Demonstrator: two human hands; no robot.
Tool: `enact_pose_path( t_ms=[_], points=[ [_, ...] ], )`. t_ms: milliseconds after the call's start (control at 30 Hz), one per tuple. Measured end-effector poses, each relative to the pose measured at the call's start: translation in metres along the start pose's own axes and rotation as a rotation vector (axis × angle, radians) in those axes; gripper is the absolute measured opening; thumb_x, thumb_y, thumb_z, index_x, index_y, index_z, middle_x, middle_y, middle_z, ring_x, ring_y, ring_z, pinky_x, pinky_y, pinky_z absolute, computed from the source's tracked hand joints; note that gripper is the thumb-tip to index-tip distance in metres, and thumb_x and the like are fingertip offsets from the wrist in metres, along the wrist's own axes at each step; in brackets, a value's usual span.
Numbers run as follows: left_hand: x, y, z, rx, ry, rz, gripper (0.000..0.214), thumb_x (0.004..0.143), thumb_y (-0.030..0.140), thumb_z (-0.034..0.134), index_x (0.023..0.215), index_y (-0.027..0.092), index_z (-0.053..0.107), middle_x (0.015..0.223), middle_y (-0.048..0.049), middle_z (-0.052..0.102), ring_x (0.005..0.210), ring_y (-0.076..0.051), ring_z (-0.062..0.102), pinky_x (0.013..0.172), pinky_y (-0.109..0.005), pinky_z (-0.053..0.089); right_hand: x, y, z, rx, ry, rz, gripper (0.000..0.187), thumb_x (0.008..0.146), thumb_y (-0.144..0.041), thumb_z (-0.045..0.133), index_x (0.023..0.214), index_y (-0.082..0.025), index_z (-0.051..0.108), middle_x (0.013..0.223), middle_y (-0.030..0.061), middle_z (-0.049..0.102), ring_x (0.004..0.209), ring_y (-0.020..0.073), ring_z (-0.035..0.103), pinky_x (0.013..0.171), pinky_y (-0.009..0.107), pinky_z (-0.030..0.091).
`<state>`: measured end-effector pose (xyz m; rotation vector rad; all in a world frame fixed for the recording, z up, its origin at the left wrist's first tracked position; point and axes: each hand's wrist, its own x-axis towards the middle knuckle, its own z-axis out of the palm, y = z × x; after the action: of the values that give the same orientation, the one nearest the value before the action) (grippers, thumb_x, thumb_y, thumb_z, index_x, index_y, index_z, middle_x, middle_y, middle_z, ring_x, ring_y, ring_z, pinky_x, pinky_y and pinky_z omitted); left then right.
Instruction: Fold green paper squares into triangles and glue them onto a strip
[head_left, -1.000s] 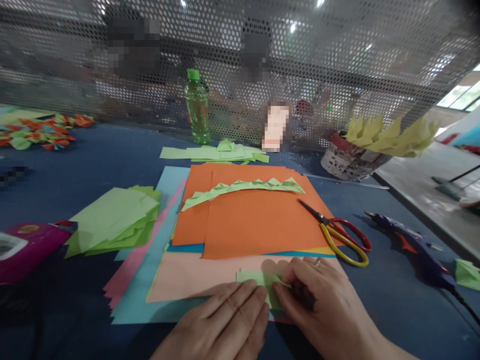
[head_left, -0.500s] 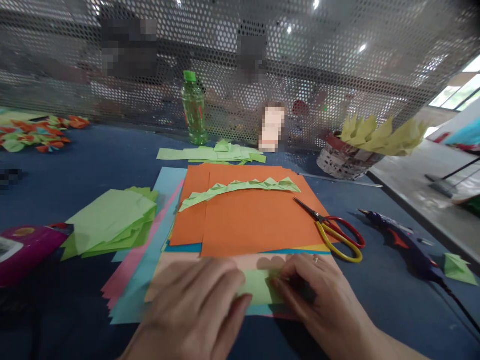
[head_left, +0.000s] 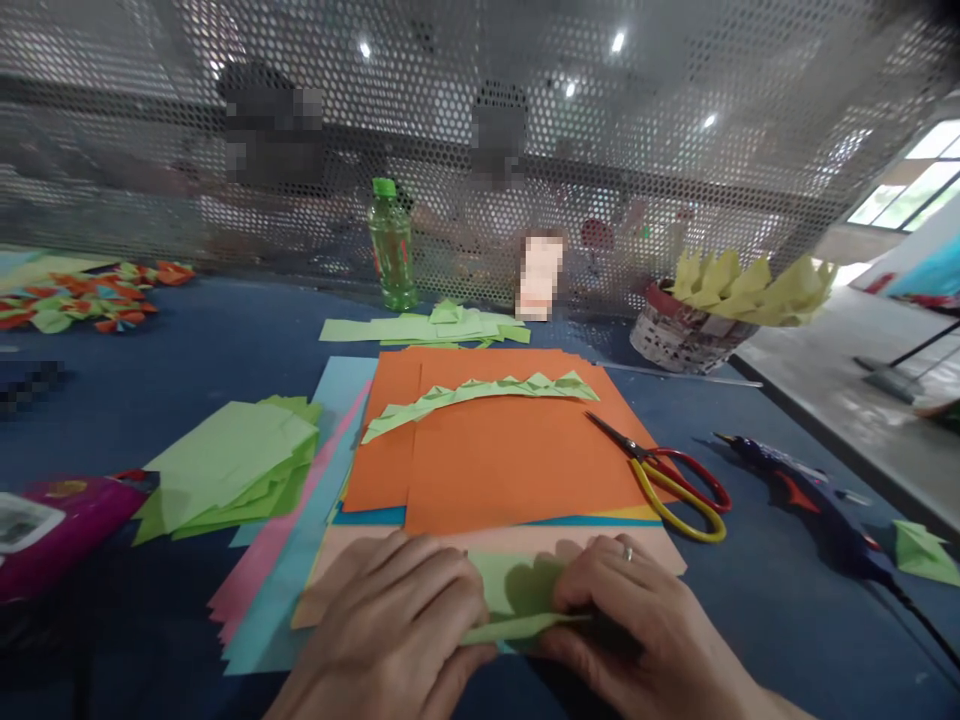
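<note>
We have both hands on the small light-green paper square (head_left: 519,590), which lies at the near edge of the salmon sheet (head_left: 652,550), in front of the stacked orange sheets (head_left: 510,460). A second ago our left hand (head_left: 397,612) lay long and flat, fingertips pointing at the piece. It has since slid over the piece's left end and now sits palm down with the fingers curled. Our right hand (head_left: 637,620), a ring on one finger, has stayed on the right end with its fingers bent and pinched onto the paper. The paper itself has changed too. Half a second ago it lay flat, and now its near edge stands up as a thin ridge running between our two hands, which we read as a fold being raised or pressed along that side. How firmly each hand grips we cannot tell, since the fingertips are tucked under. Nothing else on the blue surface (head_left: 187,350) has moved: the strip of folded green triangles (head_left: 480,392) lies across the orange sheets, with the scissors (head_left: 667,475) beside it to the right and the glue gun (head_left: 810,490) further right. The stack of green paper squares (head_left: 225,465) is well apart on the left, and the green bottle (head_left: 391,245) stands at the perforated metal screen (head_left: 675,150).
</note>
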<state>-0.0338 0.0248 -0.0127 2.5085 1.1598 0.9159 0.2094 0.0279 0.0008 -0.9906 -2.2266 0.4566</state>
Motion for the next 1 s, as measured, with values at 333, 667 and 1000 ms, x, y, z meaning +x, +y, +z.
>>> enact_pose_path(
  t_ms=[333,667,1000],
  points=[
    [0.024,-0.021,-0.027,0.057,0.151,-0.081,0.031,0.101,0.053,0.050,0.099,0.024,0.063,0.100,-0.0034,0.069,0.095,-0.024,0.062,0.086,-0.037,0.042,-0.003,0.001,0.004,-0.020,-0.026,0.003,0.016,0.086,-0.019,0.074,0.080,-0.022,0.059,0.074,-0.0027,0.067,0.071,0.0143,0.061,0.067,0.025,0.043],
    [0.059,-0.116,-0.057,0.299,0.080,-0.536,0.044,0.093,0.057,0.045,0.095,0.022,0.073,0.099,-0.0108,0.070,0.083,-0.027,0.066,0.074,-0.037,0.049,-0.002,-0.003,0.002,-0.004,-0.030,0.035,0.016,0.088,-0.017,0.070,0.079,-0.021,0.057,0.074,-0.0031,0.064,0.069,0.0136,0.059,0.066,0.025,0.044],
    [0.066,-0.113,-0.051,0.177,0.033,-0.530,0.032,0.078,0.052,0.064,0.086,0.021,0.061,0.090,-0.0056,0.065,0.083,-0.023,0.062,0.076,-0.034,0.046,-0.004,-0.005,0.002,0.029,-0.048,0.092,0.014,0.088,-0.016,0.070,0.080,-0.021,0.059,0.077,-0.0024,0.066,0.073,0.0147,0.060,0.069,0.027,0.043]
  ],
)
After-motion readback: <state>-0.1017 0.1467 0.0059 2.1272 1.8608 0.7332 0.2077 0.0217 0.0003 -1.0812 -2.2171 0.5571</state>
